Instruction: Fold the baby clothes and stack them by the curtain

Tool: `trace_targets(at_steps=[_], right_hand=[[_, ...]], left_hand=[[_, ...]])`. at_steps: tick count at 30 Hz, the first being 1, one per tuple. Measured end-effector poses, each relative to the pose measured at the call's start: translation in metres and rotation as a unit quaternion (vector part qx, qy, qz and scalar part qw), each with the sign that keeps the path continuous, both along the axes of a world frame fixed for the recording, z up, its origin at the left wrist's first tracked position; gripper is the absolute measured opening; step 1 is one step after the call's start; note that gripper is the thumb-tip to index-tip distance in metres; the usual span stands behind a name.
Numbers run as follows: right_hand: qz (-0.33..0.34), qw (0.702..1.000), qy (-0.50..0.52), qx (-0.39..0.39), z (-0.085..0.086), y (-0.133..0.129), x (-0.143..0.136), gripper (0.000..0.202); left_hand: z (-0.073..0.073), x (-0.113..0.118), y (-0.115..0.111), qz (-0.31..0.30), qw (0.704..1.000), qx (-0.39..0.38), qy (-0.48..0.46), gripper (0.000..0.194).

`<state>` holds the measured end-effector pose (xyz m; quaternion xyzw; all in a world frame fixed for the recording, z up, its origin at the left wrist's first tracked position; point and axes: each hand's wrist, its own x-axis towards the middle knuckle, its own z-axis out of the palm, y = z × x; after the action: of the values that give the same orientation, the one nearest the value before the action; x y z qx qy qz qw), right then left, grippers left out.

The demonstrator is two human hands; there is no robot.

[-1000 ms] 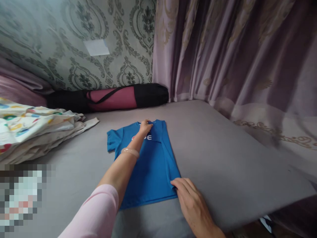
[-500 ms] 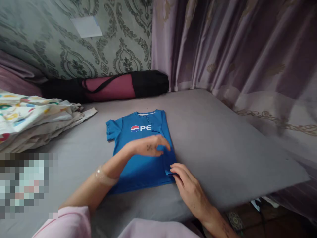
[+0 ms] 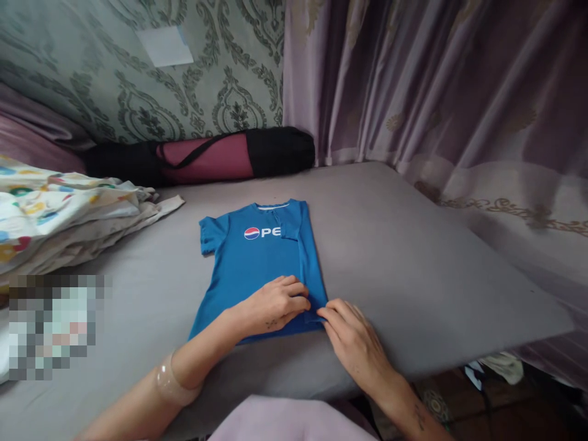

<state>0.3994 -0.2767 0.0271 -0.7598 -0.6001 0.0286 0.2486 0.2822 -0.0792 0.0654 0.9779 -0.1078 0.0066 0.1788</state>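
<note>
Blue shirt [image 3: 257, 263], one side folded in.
It lies on the grey sheet [image 3: 413, 263], its three-o'clock side turned over, the ten-o'clock sleeve [image 3: 213, 235] unfolded. At five o'clock, the right hand [image 3: 356, 337] pinches the hem corner [image 3: 313, 317]; the left hand [image 3: 273, 304] is curled alongside, grip unclear.

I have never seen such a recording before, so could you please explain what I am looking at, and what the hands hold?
There is no machine here: a person works with bare hands, seen from a camera worn on the head, looking forward and down. On the grey surface lies a blue T-shirt, one side folded inward over part of its print. The right hand pinches the shirt near its lower corner. The left hand, with a bracelet on that wrist, rests its fingers beside it; whether they grip cloth is unclear. A cloth pile lies at left, a long black and dark-pink bag behind.
</note>
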Motion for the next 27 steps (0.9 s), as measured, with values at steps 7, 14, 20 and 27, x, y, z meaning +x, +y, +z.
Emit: trace_targets(at_steps=[7,14,20,27], right_hand=[[0.084,0.994,0.053,-0.040,0.030,0.026,0.037,0.028],[0.147,0.985,-0.067,-0.060,-0.011,0.110,0.079,0.050],[0.155,0.975,-0.102,-0.119,-0.023,0.139,0.091,0.068],[0.174,0.969,-0.078,-0.155,-0.016,0.140,0.096,0.067]], left_hand=[[-0.001,-0.010,-0.020,0.045,0.999,-0.017,-0.025,0.028],[-0.023,-0.024,-0.051,0.071,0.997,-0.008,-0.002,0.052],[-0.035,-0.039,-0.067,0.106,0.994,0.030,-0.012,0.058],[-0.035,-0.045,-0.071,0.105,0.994,0.010,-0.029,0.047]])
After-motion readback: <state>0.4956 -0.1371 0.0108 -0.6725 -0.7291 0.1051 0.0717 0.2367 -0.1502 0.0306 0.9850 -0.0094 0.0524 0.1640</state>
